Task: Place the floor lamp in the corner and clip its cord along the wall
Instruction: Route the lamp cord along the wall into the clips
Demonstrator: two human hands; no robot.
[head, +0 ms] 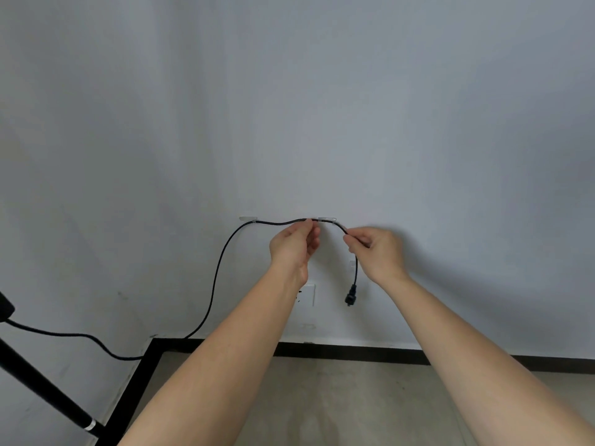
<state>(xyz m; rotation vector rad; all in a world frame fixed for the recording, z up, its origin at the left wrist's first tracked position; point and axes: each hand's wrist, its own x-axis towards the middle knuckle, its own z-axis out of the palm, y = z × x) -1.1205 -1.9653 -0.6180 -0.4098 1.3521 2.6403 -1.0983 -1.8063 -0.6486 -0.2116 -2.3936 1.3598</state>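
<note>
Both bare hands are reaching up to the pale wall, working at the second clip, a small clear piece stuck to the wall that serves here as the landmark. The left hand is sitting just left of and below that clip, its thumb and fingertips closing narrowly on the black cord right at the clip's left edge. The right hand is sitting just right of and below the clip, its fingers curling in and pinching the cord where it is coming down out of the clip. Below that hand, the cord's loose end is hanging straight down, and the black plug is dangling free, lower than the clip and a little to its right. A white wall socket is showing beneath the clip, partly hidden by the left forearm. Left of the second clip, at about the same height, the first clip is already gripping the cord; between the two clips the cord is running in a shallow wave. From the first clip it is dropping in a long curve down the wall, far below and left of the landmark, and trailing along toward the black lamp pole, which is leaning across the lower left corner of the view. A black baseboard is running along the foot of the wall, well below the clip.
</note>
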